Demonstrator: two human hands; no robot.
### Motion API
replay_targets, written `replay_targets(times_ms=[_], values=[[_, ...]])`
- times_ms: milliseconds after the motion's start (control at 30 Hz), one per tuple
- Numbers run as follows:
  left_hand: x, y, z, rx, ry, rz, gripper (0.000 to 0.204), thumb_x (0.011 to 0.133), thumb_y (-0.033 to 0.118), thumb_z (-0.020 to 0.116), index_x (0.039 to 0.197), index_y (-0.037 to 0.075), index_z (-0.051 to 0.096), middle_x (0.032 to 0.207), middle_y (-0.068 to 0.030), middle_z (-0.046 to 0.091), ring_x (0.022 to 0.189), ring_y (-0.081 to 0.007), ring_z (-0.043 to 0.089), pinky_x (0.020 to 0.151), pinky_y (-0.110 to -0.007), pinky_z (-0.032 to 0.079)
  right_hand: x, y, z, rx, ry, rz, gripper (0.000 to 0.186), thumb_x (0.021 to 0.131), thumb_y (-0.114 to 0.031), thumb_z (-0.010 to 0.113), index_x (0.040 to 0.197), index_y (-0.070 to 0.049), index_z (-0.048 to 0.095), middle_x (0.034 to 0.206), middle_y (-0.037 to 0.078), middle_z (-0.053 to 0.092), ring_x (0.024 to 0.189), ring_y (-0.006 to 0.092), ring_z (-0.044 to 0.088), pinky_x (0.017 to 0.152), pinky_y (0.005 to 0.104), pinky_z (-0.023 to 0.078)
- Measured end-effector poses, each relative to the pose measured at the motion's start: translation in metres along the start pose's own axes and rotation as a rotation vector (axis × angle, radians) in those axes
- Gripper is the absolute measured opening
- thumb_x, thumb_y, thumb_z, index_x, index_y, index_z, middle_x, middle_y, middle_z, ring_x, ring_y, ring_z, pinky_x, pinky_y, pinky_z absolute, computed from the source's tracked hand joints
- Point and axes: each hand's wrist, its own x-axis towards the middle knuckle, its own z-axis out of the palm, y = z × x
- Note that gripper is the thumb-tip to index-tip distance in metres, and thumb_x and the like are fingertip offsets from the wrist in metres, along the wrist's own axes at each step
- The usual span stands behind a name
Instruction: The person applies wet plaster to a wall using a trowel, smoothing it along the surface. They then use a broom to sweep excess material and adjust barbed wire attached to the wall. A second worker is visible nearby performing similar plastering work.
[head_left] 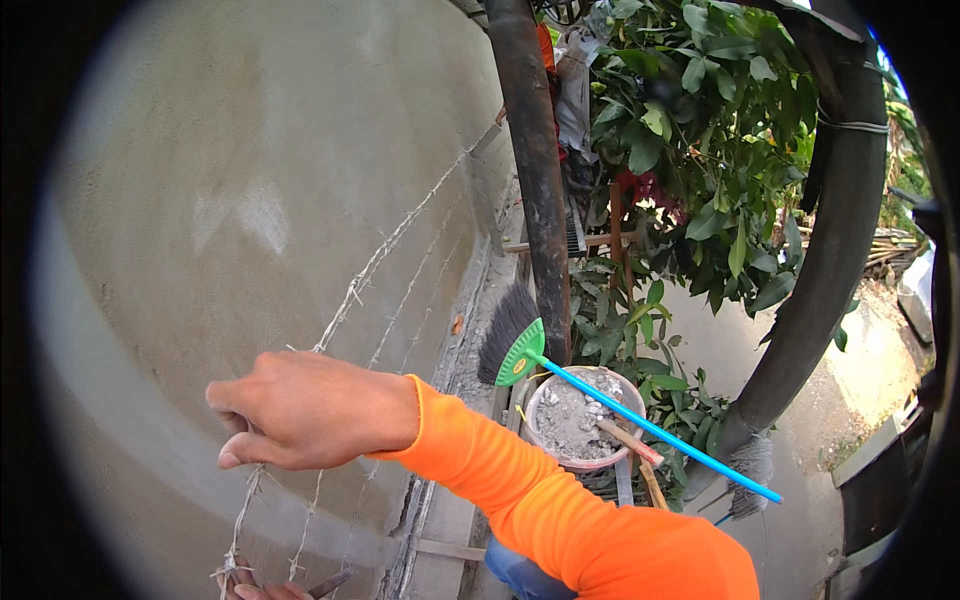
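A strand of barbed wire [375, 262] runs slantwise along the plastered wall, from the far end down to the lower edge. My right hand [315, 410] is closed over its middle, knuckles up and thumb curled under. At the lower edge shows my left hand [262, 592], mostly cut off by the frame, its fingers closed at the same wire. Beside those fingers a dark, narrow tip [332, 583] sticks out; its kind is unclear. Two fainter barbed lines follow the strand on its right, and I cannot tell wires from shadows there.
A grey wall [180, 200] fills the left. Right of its ledge stands a bucket [575, 425] of grey mortar with a wooden handle in it. A green broom [520, 352] with a blue stick lies across it. A dark post [535, 170] rises behind; at its far side is another person's hand [501, 115].
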Motion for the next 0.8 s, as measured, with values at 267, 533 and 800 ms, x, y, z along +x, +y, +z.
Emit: replay_targets(times_ms=[267,533,800], values=[[0.024,-0.007,0.007,0.499,0.101,0.249,0.028,0.102,0.013,0.058,0.124,-0.003,0.062,0.112,-0.0237,0.064,0.098,-0.0361,0.065,0.082,-0.045,0.053,0.019,0.016,0.022,-0.073,-0.086,-0.016,0.034,0.090,-0.032,0.072,0.089,-0.002,0.057,0.070,0.017,0.066,0.068,0.0382,0.065,0.062,0.0441,0.048],[0.038,-0.025,0.014,-0.311,0.132,0.011,0.035,0.104,0.025,0.059,0.119,-0.006,0.059,0.109,-0.0079,0.061,0.104,-0.0145,0.055,0.092,-0.028,0.042,0.032,0.020,0.037,-0.056,-0.114,0.012,0.036,0.087,-0.032,0.074,0.097,0.000,0.062,0.072,0.021,0.065,0.074,0.0417,0.065,0.066,0.0472,0.049],[0.035,-0.033,0.006,-0.339,0.113,-0.079,0.032,0.103,0.022,0.060,0.120,-0.004,0.060,0.110,-0.0066,0.061,0.103,-0.0119,0.053,0.092,-0.027,0.040,0.039,0.024,0.049,-0.112,-0.156,0.023,0.039,0.091,-0.036,0.072,0.101,0.000,0.060,0.072,0.019,0.067,0.068,0.0367,0.067,0.062,0.0406,0.051]])
